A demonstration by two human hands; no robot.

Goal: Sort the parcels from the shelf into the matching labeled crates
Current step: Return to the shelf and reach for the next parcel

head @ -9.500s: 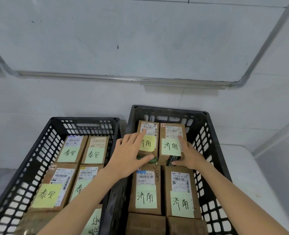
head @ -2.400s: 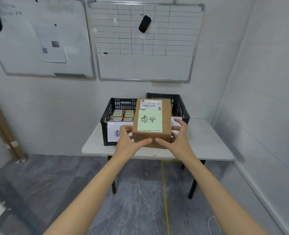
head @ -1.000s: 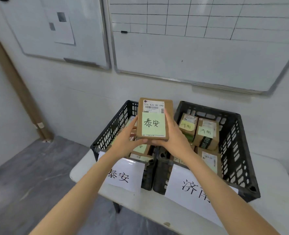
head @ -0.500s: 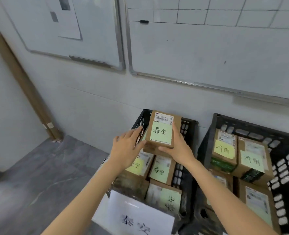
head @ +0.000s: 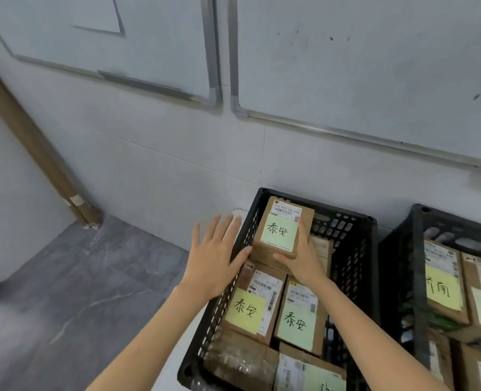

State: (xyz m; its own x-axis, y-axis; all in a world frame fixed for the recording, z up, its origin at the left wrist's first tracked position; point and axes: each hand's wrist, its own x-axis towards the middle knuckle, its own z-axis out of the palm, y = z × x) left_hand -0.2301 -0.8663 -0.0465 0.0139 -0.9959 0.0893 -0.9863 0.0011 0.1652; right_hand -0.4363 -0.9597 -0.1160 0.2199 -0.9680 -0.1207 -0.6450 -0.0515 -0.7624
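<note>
Right hand (head: 301,263) grips brown cardboard parcel with green note (head: 281,231) over left black plastic crate (head: 354,266); left hand (head: 214,258) spread flat, touching crate side. Both crates look nearly full; shelf not visible.

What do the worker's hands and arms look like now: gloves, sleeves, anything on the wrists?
Both bare. The left hand and right hand: no gloves, rings or tape visible. The left forearm and right forearm: no sleeve, watch or wristband down to the frame's edge; anything worn higher is out of view.
</note>
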